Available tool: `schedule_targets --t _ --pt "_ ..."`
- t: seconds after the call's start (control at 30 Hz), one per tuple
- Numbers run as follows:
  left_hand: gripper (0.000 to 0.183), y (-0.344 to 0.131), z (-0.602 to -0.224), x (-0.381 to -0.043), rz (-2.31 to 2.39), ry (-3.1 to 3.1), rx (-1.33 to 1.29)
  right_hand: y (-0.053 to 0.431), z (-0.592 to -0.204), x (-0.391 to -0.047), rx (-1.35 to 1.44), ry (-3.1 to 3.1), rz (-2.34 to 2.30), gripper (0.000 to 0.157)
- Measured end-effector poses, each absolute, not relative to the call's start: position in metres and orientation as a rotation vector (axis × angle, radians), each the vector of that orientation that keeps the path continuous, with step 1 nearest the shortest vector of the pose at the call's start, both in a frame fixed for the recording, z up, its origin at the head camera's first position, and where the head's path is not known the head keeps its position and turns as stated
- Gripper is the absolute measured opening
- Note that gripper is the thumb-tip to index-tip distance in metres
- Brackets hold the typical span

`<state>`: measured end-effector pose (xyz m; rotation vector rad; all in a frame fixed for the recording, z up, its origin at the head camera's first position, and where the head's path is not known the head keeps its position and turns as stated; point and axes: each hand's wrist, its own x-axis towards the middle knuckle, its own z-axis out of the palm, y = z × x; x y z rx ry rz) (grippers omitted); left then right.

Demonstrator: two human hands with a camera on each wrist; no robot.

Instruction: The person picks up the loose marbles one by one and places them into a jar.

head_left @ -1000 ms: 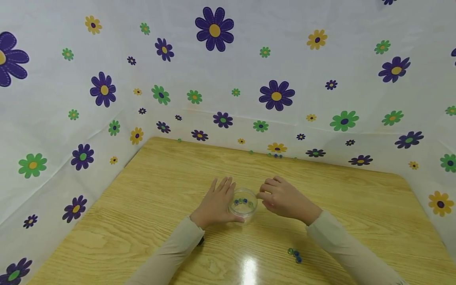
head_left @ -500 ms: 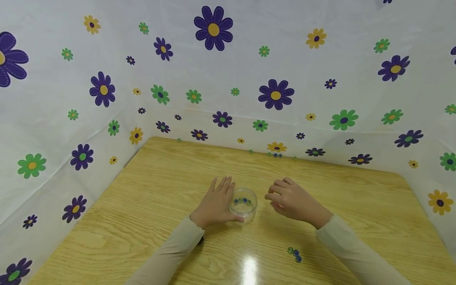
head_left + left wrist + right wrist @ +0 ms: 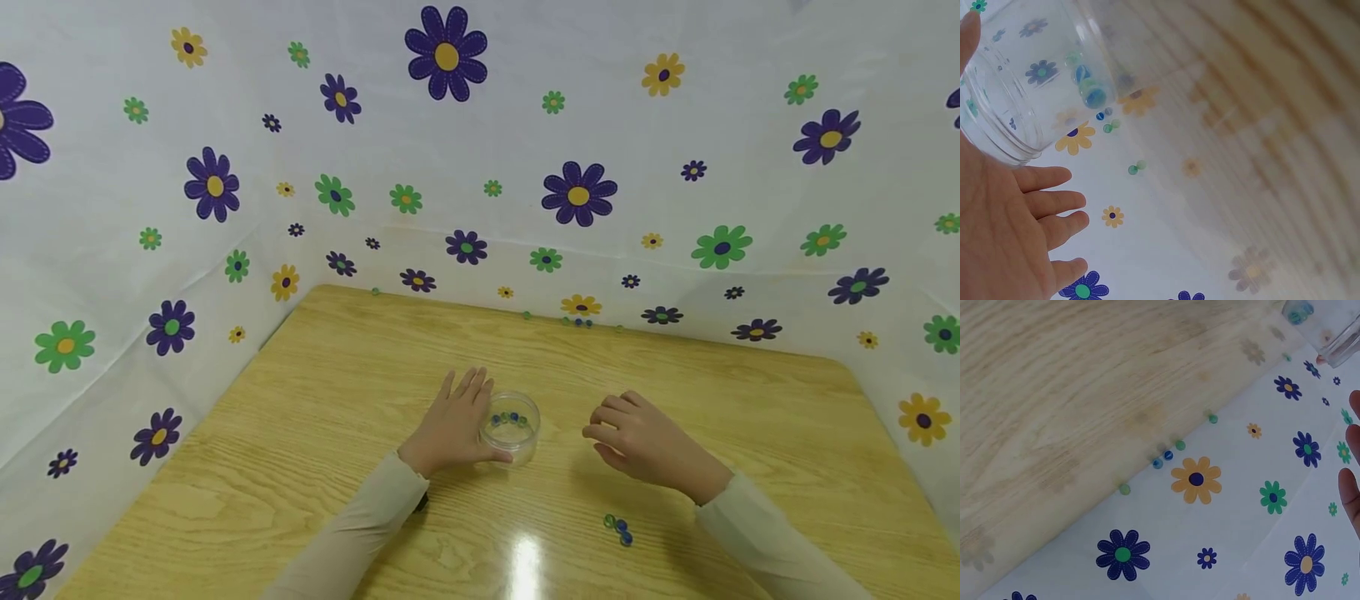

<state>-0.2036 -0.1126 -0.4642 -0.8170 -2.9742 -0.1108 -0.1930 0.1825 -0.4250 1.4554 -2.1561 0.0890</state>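
A clear round jar (image 3: pixel 513 450) stands upright on the wooden table, with several green and blue glass marbles (image 3: pixel 508 418) on its bottom. My left hand (image 3: pixel 450 425) rests against the jar's left side, its fingers straight and its thumb along the near side. The left wrist view shows those fingers (image 3: pixel 1054 203) stretched out beside the jar's rim. To the right of the jar, apart from it, my right hand (image 3: pixel 637 437) hovers over the table with fingers loosely bent and nothing visible in them. Three loose marbles (image 3: pixel 621 526), one green and two blue, lie nearer to me.
Several more marbles (image 3: pixel 577 322) lie along the table's far edge, against a white flowered sheet (image 3: pixel 480 150). The sheet also hangs along the left side. A small dark object (image 3: pixel 422 502) shows partly beneath my left sleeve. Bare wood (image 3: pixel 712 417) spreads to the right.
My right hand has moved away from the jar's rim, to the right and slightly toward me. The left hand, the jar and the loose marbles have stayed in place.
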Motion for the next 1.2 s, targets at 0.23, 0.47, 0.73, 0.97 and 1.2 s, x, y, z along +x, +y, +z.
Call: schedule_targets --t 0.23,0.47,0.73,0.97,1.2 --pt "0.112 -0.113 -0.466 -0.204 -0.095 -2.963 -0.815 0.200 -0.437 -0.183 1.465 -2.182 0.130 0.031" --pt "0.112 -0.113 -0.466 -0.204 -0.114 -2.977 -0.824 0.211 -0.446 -0.169 1.465 -2.192 0.143 0.035" --pt "0.112 -0.112 -0.465 -0.204 -0.127 -3.001 -0.814 0.216 -0.453 -0.160 1.476 -2.224 0.163 0.035" --pt "0.111 -0.112 -0.463 -0.203 -0.133 -3.008 -0.816 0.223 -0.459 -0.151 1.513 -2.226 0.249 0.006" --pt "0.111 -0.112 -0.460 -0.202 -0.132 -3.002 -0.820 0.227 -0.463 -0.138 1.553 -2.227 0.274 0.012"
